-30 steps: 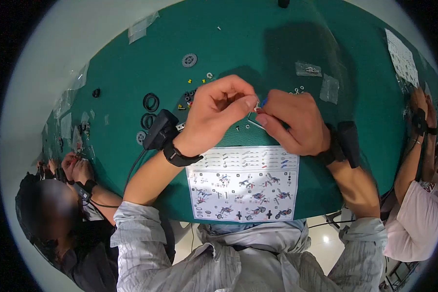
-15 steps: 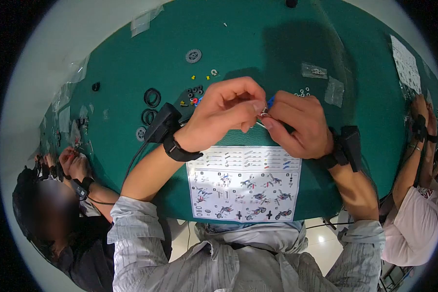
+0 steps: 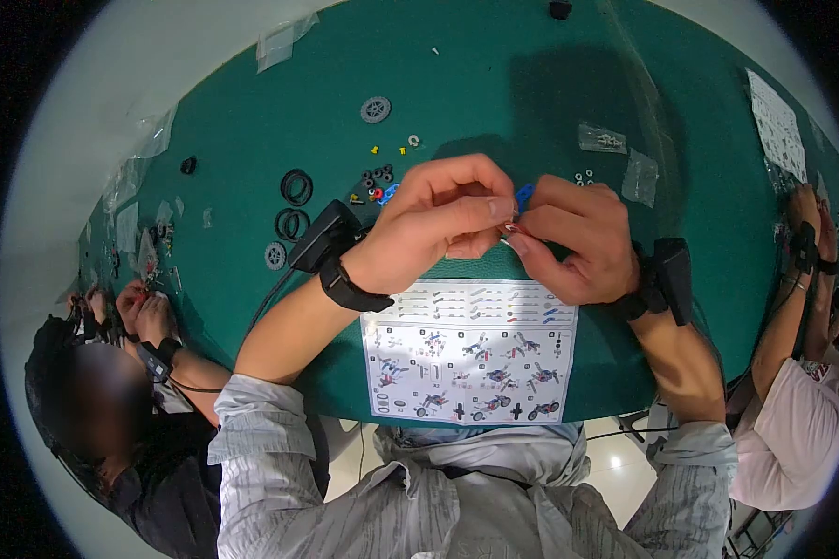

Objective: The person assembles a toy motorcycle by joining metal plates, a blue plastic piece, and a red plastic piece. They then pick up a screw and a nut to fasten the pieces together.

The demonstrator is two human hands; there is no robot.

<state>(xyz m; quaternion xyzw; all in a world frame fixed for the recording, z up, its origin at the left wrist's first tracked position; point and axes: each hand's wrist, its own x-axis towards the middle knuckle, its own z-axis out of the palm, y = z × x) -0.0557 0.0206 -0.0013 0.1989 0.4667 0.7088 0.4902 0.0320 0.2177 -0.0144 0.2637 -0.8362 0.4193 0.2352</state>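
Observation:
Just above the instruction sheet (image 3: 471,373), my two hands meet fingertip to fingertip. My right hand (image 3: 578,238) is closed on a small red toy part (image 3: 515,227) with a pale rod-like end. A blue toy piece (image 3: 525,197) shows at its index finger; whether it joins the red part is hidden. Thumb and fingers of my left hand (image 3: 447,219) are pinched at the red part's near end, and what lies between them is too small to make out.
Left of my hands lie black rubber rings (image 3: 296,187), a grey wheel (image 3: 376,110), another grey wheel (image 3: 275,255), small black rings (image 3: 378,175) and yellow pegs (image 3: 375,150). Plastic bags (image 3: 602,138) lie at the right. Co-workers' hands (image 3: 149,312) are at both table sides.
My left hand has shifted slightly and its lower fingers have curled in. The red part shows more between the fingertips, while the pale rod shows less. My right hand stays nearly in place.

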